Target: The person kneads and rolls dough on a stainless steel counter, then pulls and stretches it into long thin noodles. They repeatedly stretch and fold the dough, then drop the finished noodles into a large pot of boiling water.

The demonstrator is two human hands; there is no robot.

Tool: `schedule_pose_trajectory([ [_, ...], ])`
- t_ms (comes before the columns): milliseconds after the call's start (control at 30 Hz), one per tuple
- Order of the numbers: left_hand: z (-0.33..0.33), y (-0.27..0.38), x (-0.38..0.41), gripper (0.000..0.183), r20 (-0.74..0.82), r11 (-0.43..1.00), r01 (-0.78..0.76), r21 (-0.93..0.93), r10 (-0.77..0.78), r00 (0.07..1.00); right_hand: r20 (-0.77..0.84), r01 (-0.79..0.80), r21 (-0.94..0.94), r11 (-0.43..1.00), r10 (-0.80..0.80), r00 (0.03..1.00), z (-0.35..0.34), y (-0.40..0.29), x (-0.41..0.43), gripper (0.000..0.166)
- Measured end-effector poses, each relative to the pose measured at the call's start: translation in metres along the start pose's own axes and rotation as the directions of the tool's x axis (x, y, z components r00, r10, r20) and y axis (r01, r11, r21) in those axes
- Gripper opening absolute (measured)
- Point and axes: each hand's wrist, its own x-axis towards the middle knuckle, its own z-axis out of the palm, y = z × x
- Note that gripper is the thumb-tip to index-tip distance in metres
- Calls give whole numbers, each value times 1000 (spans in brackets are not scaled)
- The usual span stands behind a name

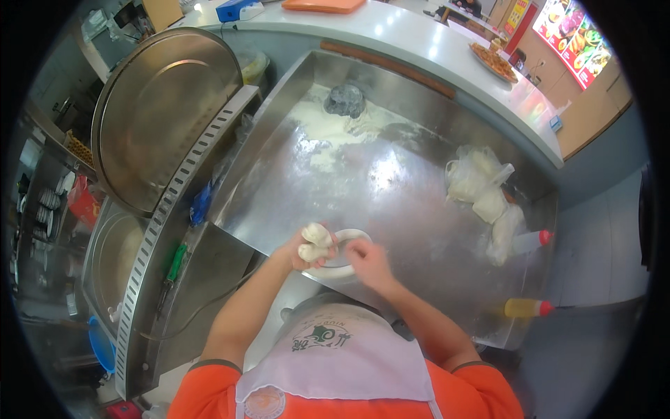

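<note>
My left hand is closed around a lump of pale dough, which bulges out above the fingers in two rounded lobes. Just right of it, at the front edge of the steel worktable, lies a thick white ring, apparently a loop of dough rope. My right hand is over the ring's right side with its fingers curled and slightly blurred. Whether those fingers pinch anything cannot be made out.
White flour and a dark bowl sit at the worktable's back. Bagged dough and squeeze bottles are on the right. Left stand a slotted steel rail, a large round metal lid and a green-handled tool.
</note>
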Motion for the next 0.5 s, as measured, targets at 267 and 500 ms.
schedule_pose_trajectory([
  [267, -148, 241, -282, 23, -388, 615, -783, 90, 746, 541, 335, 183, -526, 831, 4, 942, 3, 33, -12, 47],
  [500, -239, 97, -411, 12, -921, 560, -822, -103, 259, 291, -136, -308, -581, 753, 283, 949, -345, 211, -17, 40],
])
